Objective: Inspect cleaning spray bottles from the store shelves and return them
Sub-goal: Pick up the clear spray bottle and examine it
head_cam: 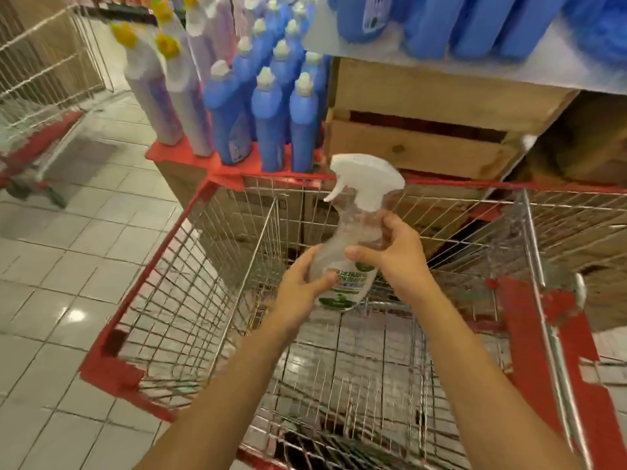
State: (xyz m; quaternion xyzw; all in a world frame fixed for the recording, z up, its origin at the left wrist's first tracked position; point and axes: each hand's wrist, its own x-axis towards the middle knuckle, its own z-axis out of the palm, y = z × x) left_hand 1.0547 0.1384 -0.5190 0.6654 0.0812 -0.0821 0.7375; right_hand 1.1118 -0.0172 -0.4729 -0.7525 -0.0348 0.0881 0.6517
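A clear spray bottle (353, 239) with a white trigger head and a green-and-white label hangs tilted over the shopping cart. My left hand (302, 286) grips its lower body from the left, fingers wrapped round the label area. My right hand (390, 252) holds the bottle's middle from the right, thumb across the front. The trigger nozzle points left.
A red-rimmed wire shopping cart (142, 276) stands right under my hands. Beyond it, blue bottles (268, 117) and white bottles with yellow caps (152, 89) stand on a red shelf edge beside a wooden crate (424, 110). Blue packs lie on the upper shelf (475, 25). Another cart (37, 106) is at the left.
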